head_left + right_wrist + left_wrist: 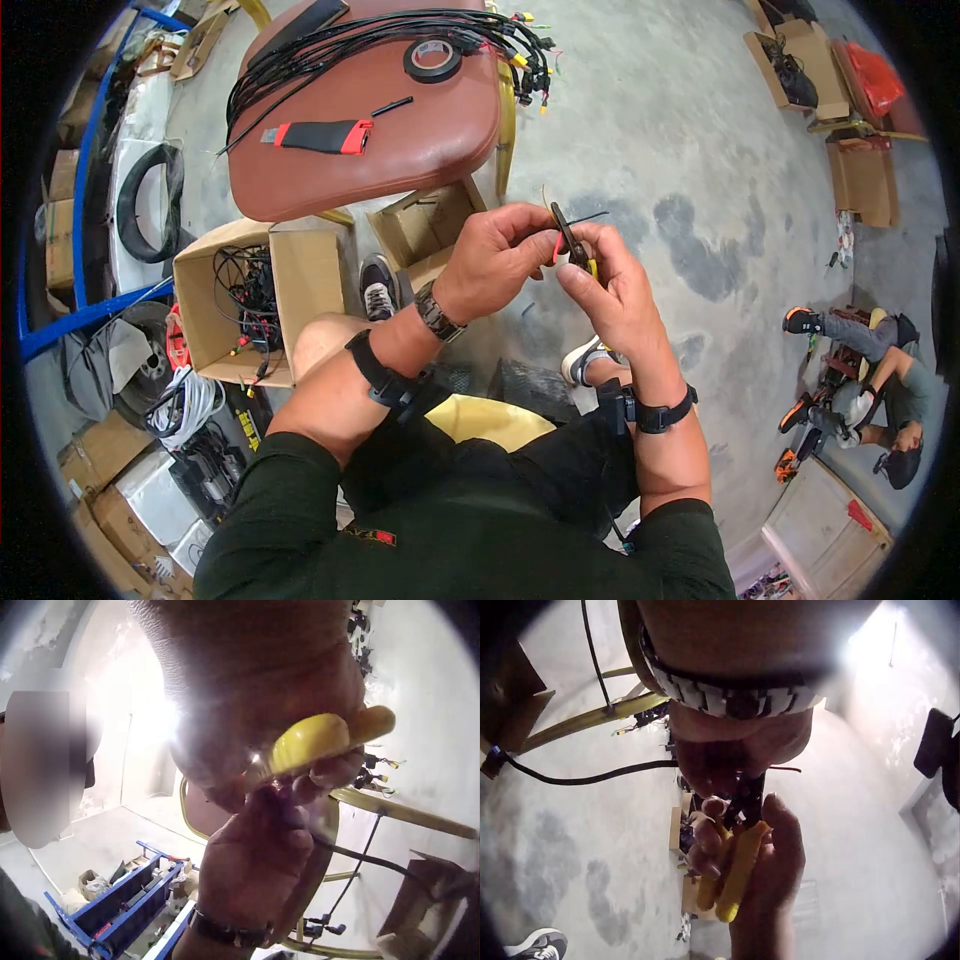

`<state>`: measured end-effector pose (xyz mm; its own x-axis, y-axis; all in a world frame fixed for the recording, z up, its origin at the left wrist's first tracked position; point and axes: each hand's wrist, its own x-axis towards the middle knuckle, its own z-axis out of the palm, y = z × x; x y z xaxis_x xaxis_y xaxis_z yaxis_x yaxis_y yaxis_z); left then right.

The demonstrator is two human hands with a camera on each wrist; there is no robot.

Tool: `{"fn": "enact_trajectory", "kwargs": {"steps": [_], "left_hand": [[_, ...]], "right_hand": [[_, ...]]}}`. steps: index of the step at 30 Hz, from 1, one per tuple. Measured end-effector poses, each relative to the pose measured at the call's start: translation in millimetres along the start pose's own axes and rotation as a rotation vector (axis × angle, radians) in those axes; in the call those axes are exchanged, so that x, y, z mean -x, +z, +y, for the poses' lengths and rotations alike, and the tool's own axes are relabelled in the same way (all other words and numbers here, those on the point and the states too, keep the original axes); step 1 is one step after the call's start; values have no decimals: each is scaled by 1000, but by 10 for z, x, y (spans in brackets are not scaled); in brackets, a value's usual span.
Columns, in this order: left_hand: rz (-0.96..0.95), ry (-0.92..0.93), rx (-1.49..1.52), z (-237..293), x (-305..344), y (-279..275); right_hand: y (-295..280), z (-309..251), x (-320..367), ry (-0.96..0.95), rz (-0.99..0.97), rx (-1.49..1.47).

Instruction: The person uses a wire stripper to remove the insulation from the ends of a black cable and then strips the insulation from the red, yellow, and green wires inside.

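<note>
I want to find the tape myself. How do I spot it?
Look at the big brown seat in front of the person. Near its far edge, beside the black wires, lies the tape: the only flat black ring there.

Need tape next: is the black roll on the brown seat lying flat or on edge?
Lying flat: the tape roll shows its full ring and hole from above, resting on the seat.

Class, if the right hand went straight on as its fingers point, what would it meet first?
Probably the left hand, pinching a wire directly ahead at the yellow-handled cutters the right hand grips; depth is unclear.
</note>
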<state>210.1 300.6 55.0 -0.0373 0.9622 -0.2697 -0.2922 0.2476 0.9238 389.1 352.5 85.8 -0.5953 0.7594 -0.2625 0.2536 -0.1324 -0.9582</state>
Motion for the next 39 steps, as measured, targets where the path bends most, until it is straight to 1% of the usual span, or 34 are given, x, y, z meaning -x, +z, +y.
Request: {"fn": "enact_trajectory", "kwargs": {"steps": [3,7,9,12,15,18,21,24,27,28,30,31,34,36,39], "left_hand": [[-17,100,-68,11,-2,-10],[-40,152,-107,-13,-25,-36],[-37,178,-117,-30,-26,-46],[-46,119,13,45,11,-28],[68,164,-47,-39,21,16],[163,177,-103,24,37,51],[220,208,-79,-9,29,40],[199,291,-81,16,6,22],[159,217,140,52,14,29],[163,230,90,50,6,4],[171,254,-8,41,-20,-65],[170,250,-1,45,-21,-65],[160,226,51,54,-16,-60],[144,199,130,45,-20,-52],[115,209,128,78,-21,-69]], "right_hand": [[-21,49,-11,31,-9,-4],[14,85,-29,0,14,35],[42,75,-33,18,4,-29],[48,89,-40,32,-20,-58],[74,83,-45,52,-17,-60],[84,90,-58,47,-27,-64],[128,18,-52,31,-35,-146],[105,32,-48,25,-77,-184],[81,9,-22,60,-127,-142],[76,-4,-17,78,-141,-121],[65,44,-21,49,-150,-70],[66,56,-22,35,-154,-45],[60,-11,-35,112,-161,-13],[46,6,-56,110,-158,26],[6,6,-82,61,-160,63]]}}
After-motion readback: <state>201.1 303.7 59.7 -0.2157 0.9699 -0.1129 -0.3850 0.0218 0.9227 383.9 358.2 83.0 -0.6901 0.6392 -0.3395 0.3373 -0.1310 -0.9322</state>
